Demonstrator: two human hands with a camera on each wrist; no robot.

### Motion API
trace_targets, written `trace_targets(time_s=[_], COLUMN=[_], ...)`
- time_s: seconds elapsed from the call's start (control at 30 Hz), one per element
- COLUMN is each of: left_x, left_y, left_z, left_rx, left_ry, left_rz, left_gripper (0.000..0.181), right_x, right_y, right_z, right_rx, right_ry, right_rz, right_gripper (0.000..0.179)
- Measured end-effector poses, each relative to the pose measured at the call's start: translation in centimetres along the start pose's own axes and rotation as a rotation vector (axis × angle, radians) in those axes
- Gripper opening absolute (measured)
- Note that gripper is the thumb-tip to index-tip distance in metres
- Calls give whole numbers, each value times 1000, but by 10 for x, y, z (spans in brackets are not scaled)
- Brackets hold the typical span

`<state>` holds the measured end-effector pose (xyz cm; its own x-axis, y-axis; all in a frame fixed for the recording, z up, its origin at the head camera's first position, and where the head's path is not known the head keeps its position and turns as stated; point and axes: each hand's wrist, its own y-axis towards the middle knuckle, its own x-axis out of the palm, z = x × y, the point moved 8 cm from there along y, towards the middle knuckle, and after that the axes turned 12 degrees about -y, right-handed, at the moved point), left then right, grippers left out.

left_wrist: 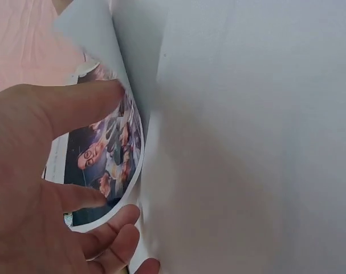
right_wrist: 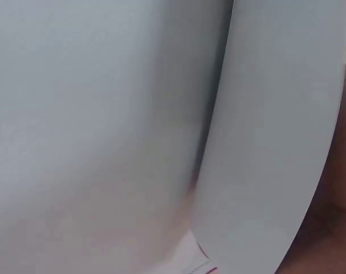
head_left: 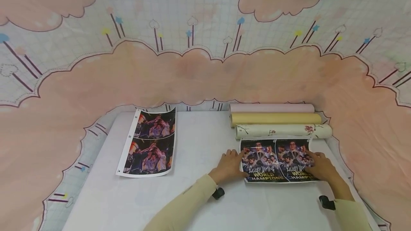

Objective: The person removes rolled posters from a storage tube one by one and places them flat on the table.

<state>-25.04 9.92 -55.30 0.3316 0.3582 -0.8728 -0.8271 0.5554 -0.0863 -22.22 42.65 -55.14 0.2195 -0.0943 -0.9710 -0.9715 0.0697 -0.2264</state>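
Note:
A glossy printed poster sheet (head_left: 273, 161) carries two copies of a dark group picture with "WORLD CHAMPIONS" lettering. My left hand (head_left: 228, 167) holds its left edge, and my right hand (head_left: 324, 168) grips the right edge. In the left wrist view the thumb lies at the sheet's edge, a finger touches the print (left_wrist: 113, 160), and the paper curls up. Most of the right wrist view is filled by the sheet's white back (right_wrist: 269, 142), bowed away from the table, which hides most of that hand's fingers.
Another printed sheet (head_left: 151, 159) with two matching pictures lies on the left of the white table (head_left: 205, 138), its edges curling. Beyond the held poster lie a floral paper roll (head_left: 282, 131), a yellow roll (head_left: 276, 119) and a pink roll (head_left: 271, 108). Patterned cloth (head_left: 192, 77) surrounds the table.

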Motion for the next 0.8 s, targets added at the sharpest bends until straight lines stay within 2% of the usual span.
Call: trace_targets(time_s=[0.1,0.33,0.63,0.8], left_x=[-3,-25,-61,-82], left_y=[-2,-16,-46,-61], left_z=[-3,-15,-26,-32], left_rx=[7,7,25,40], left_ry=[-31,-145,-280,-349], left_rz=[24,149,252,321], left_gripper=[87,61,49,45], right_x=[-8,-42,-79,-97], right_y=[-3,-15,-37,-44], right_z=[-2,-23,-65,-87], right_rx=[25,5,-93,-177], right_ry=[-8,-31,40,59], right_rz=[22,237,408,520], right_gripper=[73,61,56,52])
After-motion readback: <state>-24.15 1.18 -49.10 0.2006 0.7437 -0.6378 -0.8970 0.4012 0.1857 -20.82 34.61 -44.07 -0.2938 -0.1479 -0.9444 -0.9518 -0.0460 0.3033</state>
